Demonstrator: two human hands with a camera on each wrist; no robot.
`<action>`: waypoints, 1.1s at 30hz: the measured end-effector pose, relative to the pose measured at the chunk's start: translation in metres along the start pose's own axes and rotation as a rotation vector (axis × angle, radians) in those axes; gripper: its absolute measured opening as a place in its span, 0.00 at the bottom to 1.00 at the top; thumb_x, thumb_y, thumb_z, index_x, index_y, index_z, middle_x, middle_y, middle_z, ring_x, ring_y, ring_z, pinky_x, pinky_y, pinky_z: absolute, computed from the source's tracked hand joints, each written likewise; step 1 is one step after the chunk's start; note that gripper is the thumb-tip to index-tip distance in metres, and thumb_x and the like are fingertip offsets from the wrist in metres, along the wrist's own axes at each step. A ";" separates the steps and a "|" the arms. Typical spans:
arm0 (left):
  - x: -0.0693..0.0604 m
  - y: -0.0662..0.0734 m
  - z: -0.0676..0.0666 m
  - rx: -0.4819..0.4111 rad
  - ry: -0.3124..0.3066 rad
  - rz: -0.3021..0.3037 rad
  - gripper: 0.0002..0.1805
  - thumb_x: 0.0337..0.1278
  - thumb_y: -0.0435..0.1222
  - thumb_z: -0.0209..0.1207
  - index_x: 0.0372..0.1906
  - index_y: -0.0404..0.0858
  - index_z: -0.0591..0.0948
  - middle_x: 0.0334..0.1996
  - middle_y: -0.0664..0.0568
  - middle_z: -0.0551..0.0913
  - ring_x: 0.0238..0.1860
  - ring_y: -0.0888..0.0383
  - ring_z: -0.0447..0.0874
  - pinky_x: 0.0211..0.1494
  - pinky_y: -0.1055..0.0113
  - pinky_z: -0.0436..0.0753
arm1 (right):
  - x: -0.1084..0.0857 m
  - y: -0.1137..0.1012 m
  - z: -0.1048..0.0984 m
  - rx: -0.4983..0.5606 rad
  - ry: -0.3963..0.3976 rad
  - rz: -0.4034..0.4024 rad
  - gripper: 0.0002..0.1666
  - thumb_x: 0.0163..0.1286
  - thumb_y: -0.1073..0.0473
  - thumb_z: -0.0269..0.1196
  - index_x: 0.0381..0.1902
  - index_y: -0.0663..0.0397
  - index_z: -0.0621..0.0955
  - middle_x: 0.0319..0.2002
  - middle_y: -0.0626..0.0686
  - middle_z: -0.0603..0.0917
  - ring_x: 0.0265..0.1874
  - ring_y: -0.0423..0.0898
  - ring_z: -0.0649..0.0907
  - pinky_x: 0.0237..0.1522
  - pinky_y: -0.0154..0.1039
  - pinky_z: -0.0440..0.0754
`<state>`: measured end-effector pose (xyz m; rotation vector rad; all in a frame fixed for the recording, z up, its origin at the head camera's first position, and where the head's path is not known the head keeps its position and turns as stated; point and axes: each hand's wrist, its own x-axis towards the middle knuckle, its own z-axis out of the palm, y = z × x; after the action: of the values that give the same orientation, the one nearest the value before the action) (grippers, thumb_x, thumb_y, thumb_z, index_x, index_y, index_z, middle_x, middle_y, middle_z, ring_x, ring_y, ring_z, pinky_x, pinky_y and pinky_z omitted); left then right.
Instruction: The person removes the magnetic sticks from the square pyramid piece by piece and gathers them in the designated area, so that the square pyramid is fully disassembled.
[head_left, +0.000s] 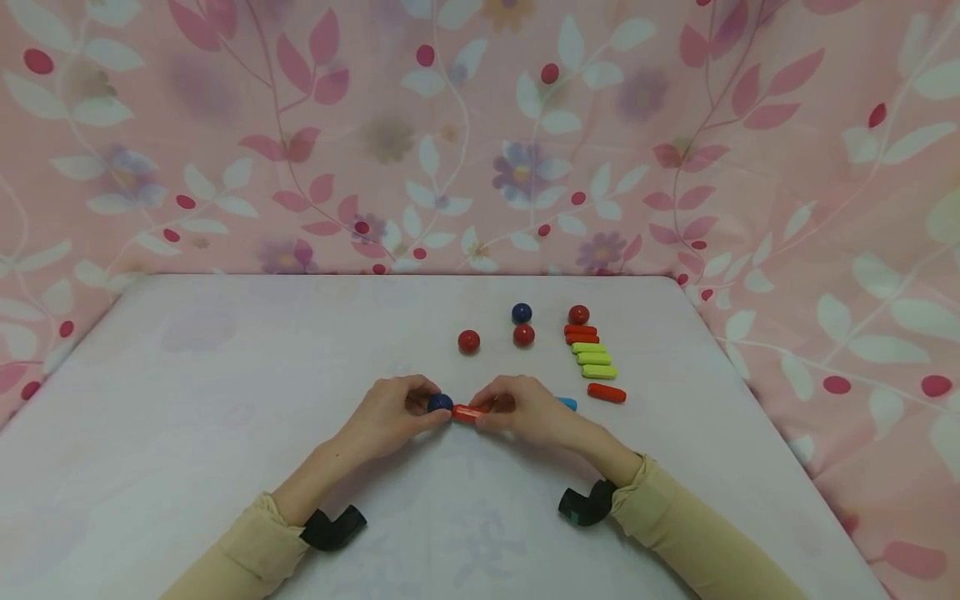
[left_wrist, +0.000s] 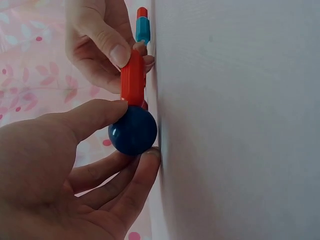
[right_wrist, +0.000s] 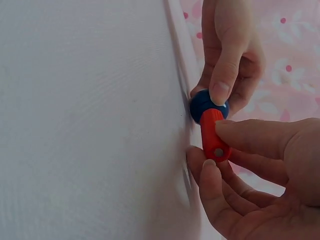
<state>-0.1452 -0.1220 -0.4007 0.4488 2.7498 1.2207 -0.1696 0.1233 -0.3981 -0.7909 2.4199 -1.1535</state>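
Near the middle of the white table, my left hand (head_left: pixel 386 417) pinches a dark blue ball (head_left: pixel 440 403) between thumb and fingers. My right hand (head_left: pixel 531 412) holds a short red rod (head_left: pixel 465 412) by its far end. In the left wrist view the rod's other end (left_wrist: pixel 132 85) meets the blue ball (left_wrist: pixel 133 131). The right wrist view shows a small grey disc set in the rod's near end (right_wrist: pixel 218 152), with the thumb and fingers around it. A light blue rod (head_left: pixel 567 404) lies behind the right hand, partly hidden by it.
Beyond the hands lie a red ball (head_left: pixel 468 342), then a second blue ball (head_left: pixel 521 313) close to another red ball (head_left: pixel 523 336). Farther right, a red ball (head_left: pixel 578 315) heads a column of red rods (head_left: pixel 582 335) and yellow-green rods (head_left: pixel 595 359). One red rod (head_left: pixel 607 392) lies nearer.
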 end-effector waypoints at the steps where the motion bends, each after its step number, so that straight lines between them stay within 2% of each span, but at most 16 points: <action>1: 0.000 0.000 0.000 -0.005 0.001 -0.002 0.14 0.55 0.41 0.71 0.44 0.39 0.85 0.32 0.57 0.86 0.34 0.64 0.82 0.43 0.68 0.83 | 0.000 0.000 0.000 0.011 0.004 0.003 0.14 0.68 0.58 0.68 0.51 0.46 0.85 0.42 0.43 0.85 0.39 0.42 0.82 0.45 0.36 0.81; 7: 0.000 0.003 0.003 -0.058 -0.017 -0.006 0.15 0.55 0.42 0.72 0.44 0.39 0.86 0.33 0.57 0.86 0.34 0.64 0.83 0.42 0.70 0.84 | 0.001 -0.001 0.008 0.059 -0.001 0.004 0.15 0.69 0.54 0.67 0.53 0.45 0.85 0.44 0.43 0.85 0.42 0.42 0.81 0.47 0.35 0.81; 19: -0.001 0.007 0.005 -0.047 -0.039 -0.021 0.15 0.53 0.40 0.73 0.44 0.40 0.85 0.33 0.58 0.85 0.35 0.64 0.82 0.44 0.69 0.83 | 0.003 0.004 0.017 0.006 0.052 -0.043 0.13 0.68 0.51 0.68 0.50 0.44 0.85 0.38 0.41 0.84 0.40 0.41 0.79 0.44 0.35 0.80; 26: 0.000 0.004 0.005 -0.029 -0.058 0.026 0.15 0.53 0.39 0.73 0.44 0.40 0.85 0.33 0.58 0.86 0.35 0.64 0.83 0.44 0.69 0.83 | 0.003 0.008 0.021 0.000 0.070 -0.088 0.11 0.70 0.50 0.66 0.47 0.43 0.86 0.37 0.41 0.84 0.39 0.41 0.79 0.43 0.34 0.79; 33: -0.001 0.003 0.005 -0.032 -0.091 0.051 0.16 0.54 0.40 0.72 0.46 0.40 0.85 0.36 0.58 0.86 0.37 0.64 0.83 0.45 0.69 0.83 | 0.003 0.008 0.019 0.020 0.056 -0.086 0.09 0.70 0.54 0.65 0.47 0.42 0.87 0.35 0.40 0.83 0.39 0.43 0.78 0.41 0.35 0.78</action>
<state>-0.1424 -0.1167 -0.4022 0.5596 2.6549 1.2211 -0.1646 0.1140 -0.4163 -0.8749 2.4369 -1.2461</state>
